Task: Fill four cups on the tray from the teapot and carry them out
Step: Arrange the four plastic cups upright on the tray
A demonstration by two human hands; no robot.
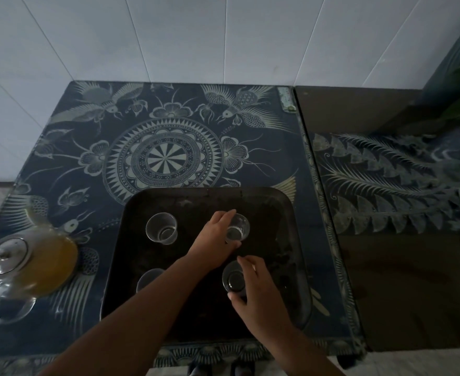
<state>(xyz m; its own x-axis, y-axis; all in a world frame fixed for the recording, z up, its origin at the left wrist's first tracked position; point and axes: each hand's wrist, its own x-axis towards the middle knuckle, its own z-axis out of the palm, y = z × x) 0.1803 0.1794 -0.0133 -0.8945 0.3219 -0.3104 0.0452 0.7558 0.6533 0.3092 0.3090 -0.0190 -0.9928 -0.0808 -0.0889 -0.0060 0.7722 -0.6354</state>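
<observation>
cups: four on one tray (pixel 285 210) | teapot (pixel 28 267): one | left hand (pixel 218 234) gripping far-right cup (pixel 238 227) | right hand (pixel 253 289) gripping near-right cup (pixel 232 278)

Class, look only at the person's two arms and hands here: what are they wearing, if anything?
Both forearms are bare as far as the frame shows: no sleeves or gloves. The left hand and right hand show no rings, and neither wrist carries a watch or bracelet. The dim light could hide small marks.
</observation>
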